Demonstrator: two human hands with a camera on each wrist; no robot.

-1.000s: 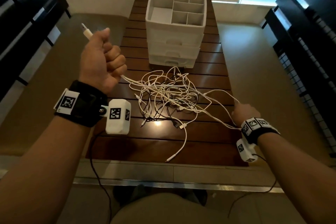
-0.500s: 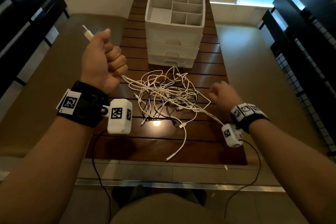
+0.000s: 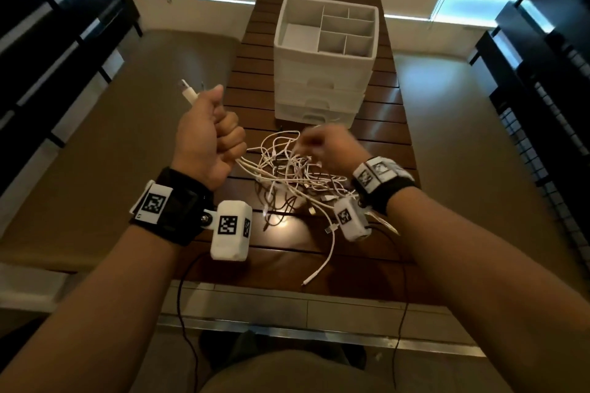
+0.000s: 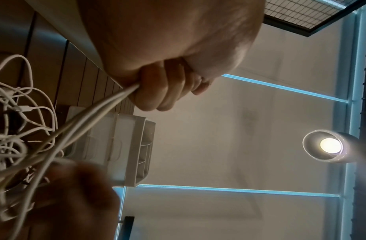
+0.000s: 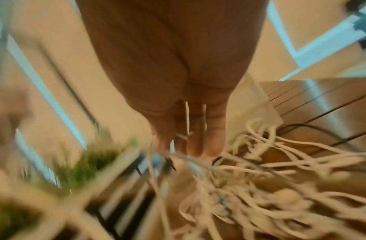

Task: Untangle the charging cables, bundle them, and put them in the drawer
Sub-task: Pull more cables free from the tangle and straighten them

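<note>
Left fist holds white cables over the table; right hand reaches into the tangle.

Head view: the left hand (image 3: 209, 134) is clenched round cables, a plug (image 3: 188, 92) sticking out above the thumb. The tangle (image 3: 287, 175) lies on the table (image 3: 383, 143), just in front of the drawer unit (image 3: 322, 73). The right hand (image 3: 329, 150) is blurred above the tangle. Left wrist view: cables (image 4: 91, 120) run taut from the fist (image 4: 157, 87) to the pile. Right wrist view: fingers (image 5: 196, 138) extend toward the cables (image 5: 270, 170), strands across them; grip cannot be told through blur.
</note>
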